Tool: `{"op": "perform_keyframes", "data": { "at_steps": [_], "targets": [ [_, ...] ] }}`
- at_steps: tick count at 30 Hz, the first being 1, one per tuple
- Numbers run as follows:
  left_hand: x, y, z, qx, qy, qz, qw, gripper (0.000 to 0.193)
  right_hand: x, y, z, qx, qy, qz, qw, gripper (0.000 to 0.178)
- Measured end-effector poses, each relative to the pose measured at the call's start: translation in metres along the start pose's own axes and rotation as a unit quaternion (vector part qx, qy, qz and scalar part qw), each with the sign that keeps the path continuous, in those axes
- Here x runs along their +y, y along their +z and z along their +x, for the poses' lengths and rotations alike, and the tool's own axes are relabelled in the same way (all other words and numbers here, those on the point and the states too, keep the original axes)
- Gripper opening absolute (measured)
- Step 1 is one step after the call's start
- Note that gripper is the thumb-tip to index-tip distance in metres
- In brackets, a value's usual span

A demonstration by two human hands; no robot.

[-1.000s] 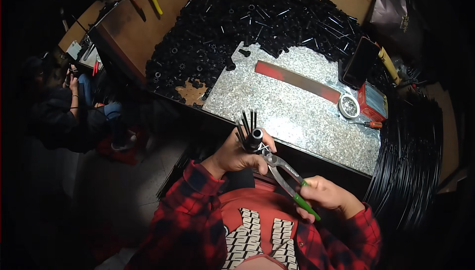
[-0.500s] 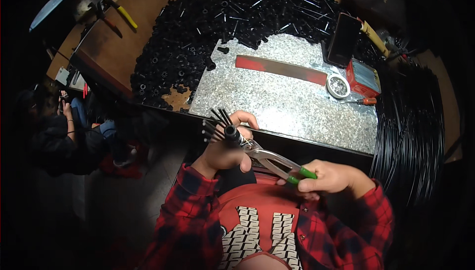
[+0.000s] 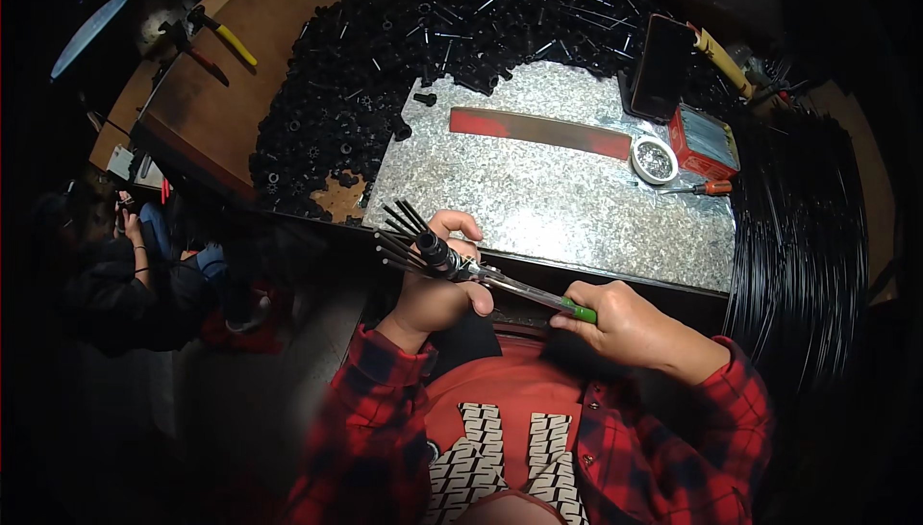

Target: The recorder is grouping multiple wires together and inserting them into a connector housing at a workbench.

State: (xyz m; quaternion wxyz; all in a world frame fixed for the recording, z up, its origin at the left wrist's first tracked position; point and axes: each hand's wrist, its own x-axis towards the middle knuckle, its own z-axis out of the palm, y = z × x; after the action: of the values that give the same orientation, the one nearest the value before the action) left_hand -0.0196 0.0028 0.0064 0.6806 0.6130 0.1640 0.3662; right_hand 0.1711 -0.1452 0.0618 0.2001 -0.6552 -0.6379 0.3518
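Note:
My left hand (image 3: pixel 433 302) is closed round a black hub (image 3: pixel 435 251), a short hollow cylinder with several thin black rods (image 3: pixel 396 237) fanning out from it to the upper left. Its index finger and thumb reach past the hub. My right hand (image 3: pixel 615 321) grips the green handles of metal pliers (image 3: pixel 529 291), seen nearly edge-on. The jaws of the pliers meet the near right side of the hub, by wire too fine to make out. Both hands are held in front of the table's front edge.
A speckled board (image 3: pixel 538 198) carries a red-brown strip (image 3: pixel 538 133), a white bowl (image 3: pixel 655 161), a red box (image 3: pixel 702 145) and a screwdriver (image 3: pixel 707 188). Black parts (image 3: pixel 433 25) heap behind it. A phone (image 3: pixel 663 68) stands upright; black rods (image 3: pixel 798 246) hang at right. A person (image 3: pixel 135 256) sits left.
The hub and rods have tilted and moved slightly left. The pliers have rolled so their handles now appear close together, and my right hand has shifted a little left and up.

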Motion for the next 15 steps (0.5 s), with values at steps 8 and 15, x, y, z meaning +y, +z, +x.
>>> {"op": "perform_keyframes", "data": {
  "at_steps": [8, 15],
  "targets": [
    [0.013, -0.005, 0.006, -0.051, -0.03, -0.072, 0.996, 0.085, 0.006, -0.014, -0.014, 0.106, -0.061, -0.2, 0.972, 0.023],
    [0.008, 0.0, 0.007, -0.102, -0.064, -0.103, 0.987, 0.08, -0.006, -0.027, -0.023, 0.204, -0.124, -0.396, 0.887, 0.021]
  ]
}}
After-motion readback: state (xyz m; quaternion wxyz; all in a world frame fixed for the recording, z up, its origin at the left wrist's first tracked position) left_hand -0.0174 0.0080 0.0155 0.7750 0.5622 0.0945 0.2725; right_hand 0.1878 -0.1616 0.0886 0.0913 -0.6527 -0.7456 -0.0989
